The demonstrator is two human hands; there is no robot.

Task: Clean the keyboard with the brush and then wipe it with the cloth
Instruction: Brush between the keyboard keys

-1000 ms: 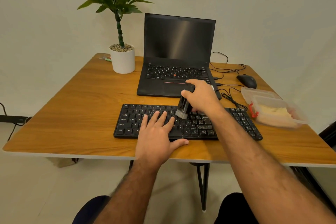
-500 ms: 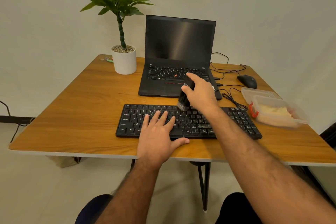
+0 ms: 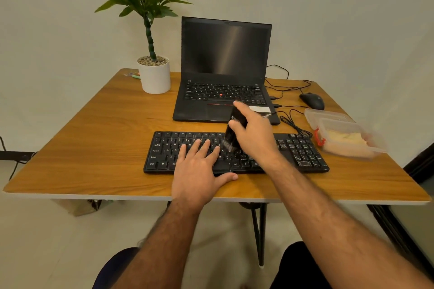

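the right hand point(image 3: 254, 132) grips a black brush point(image 3: 233, 130), its bristles down on the middle keys of the black keyboard point(image 3: 303, 155), while the left hand point(image 3: 199, 169) lies flat with fingers spread on the keys just beside it. the keyboard sits on the wooden table point(image 3: 94, 148) in front of an open laptop point(image 3: 223, 70), with a mouse point(image 3: 312, 100), a plastic container point(image 3: 345, 134) and a potted plant point(image 3: 153, 73) around.

Both forearms are bare and hairy, with no sleeves, watch or rings showing. The left hand point(image 3: 199, 171) and the right hand point(image 3: 254, 135) wear no gloves. Dark, navy-looking trousers point(image 3: 117, 267) cover the knees at the bottom edge.
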